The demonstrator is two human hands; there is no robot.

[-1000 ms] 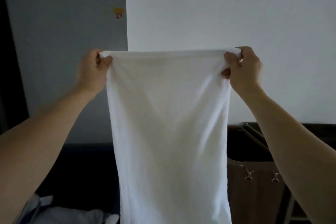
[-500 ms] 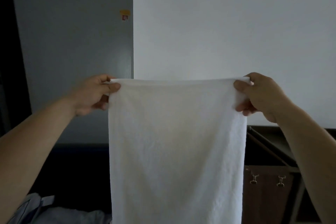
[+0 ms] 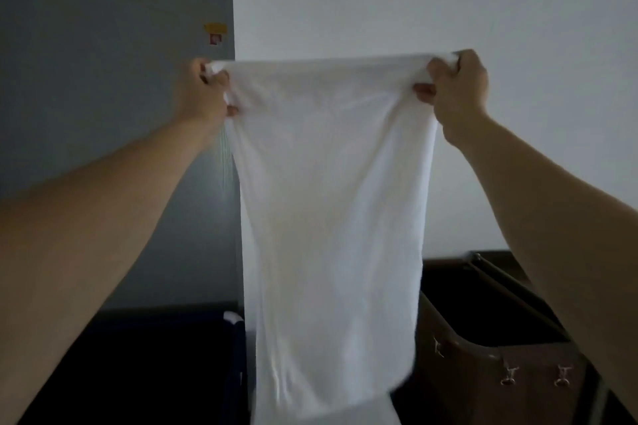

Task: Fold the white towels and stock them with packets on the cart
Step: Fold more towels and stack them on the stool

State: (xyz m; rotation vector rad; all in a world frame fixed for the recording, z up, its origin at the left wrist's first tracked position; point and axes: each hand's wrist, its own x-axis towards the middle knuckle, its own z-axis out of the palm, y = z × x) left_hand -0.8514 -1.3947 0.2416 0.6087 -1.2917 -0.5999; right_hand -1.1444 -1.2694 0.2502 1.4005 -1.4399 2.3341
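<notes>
Hands [image 3: 331, 90] raised again; towel [image 3: 331, 217] hangs narrower.

Single head-worn wide-angle view. Faces forward, pitched fairly level at the white wall [image 3: 448, 10] and grey door [image 3: 103, 86], not much downward. Forearms [image 3: 103, 235] enter from both bottom corners; left hand [image 3: 203, 97] and right hand [image 3: 459, 93] holding the towel [image 3: 331, 200] sit close, mid-frame, on outstretched arms. Brown bin [image 3: 483, 376] at lower right edge.
</notes>
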